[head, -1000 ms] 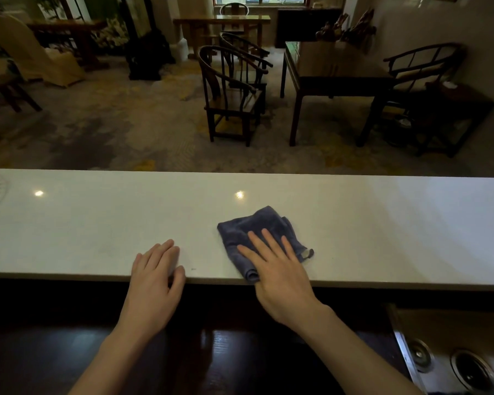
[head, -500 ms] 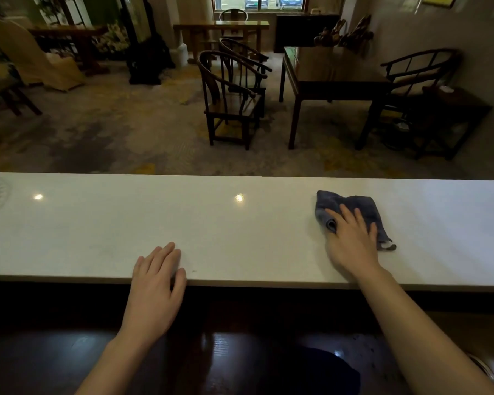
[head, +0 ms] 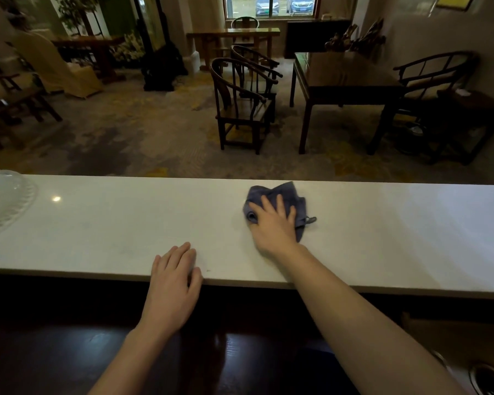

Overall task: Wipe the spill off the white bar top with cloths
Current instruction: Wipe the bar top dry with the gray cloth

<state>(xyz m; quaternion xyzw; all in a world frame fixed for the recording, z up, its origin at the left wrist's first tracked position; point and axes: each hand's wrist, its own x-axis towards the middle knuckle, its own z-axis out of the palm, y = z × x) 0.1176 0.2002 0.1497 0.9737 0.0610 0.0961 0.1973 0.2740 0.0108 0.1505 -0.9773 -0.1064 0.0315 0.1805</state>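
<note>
The long white bar top (head: 382, 229) runs across the view. A crumpled blue-grey cloth (head: 293, 196) lies on it near the far edge, a little right of the middle. My right hand (head: 273, 225) presses down on the cloth with fingers spread over it. My left hand (head: 173, 276) rests flat on the bar's near edge, fingers together, holding nothing. No spill stands out on the glossy surface.
A clear glass dish (head: 3, 201) sits at the bar's far left end. Beyond the bar are dark wooden chairs (head: 240, 106) and a table (head: 342, 81). Below the bar is a dark counter, with a metal sink fitting (head: 488, 377) at the lower right.
My right hand slid the cloth from the near edge out to the right and far side, then back left toward the middle. The left hand stayed put.
</note>
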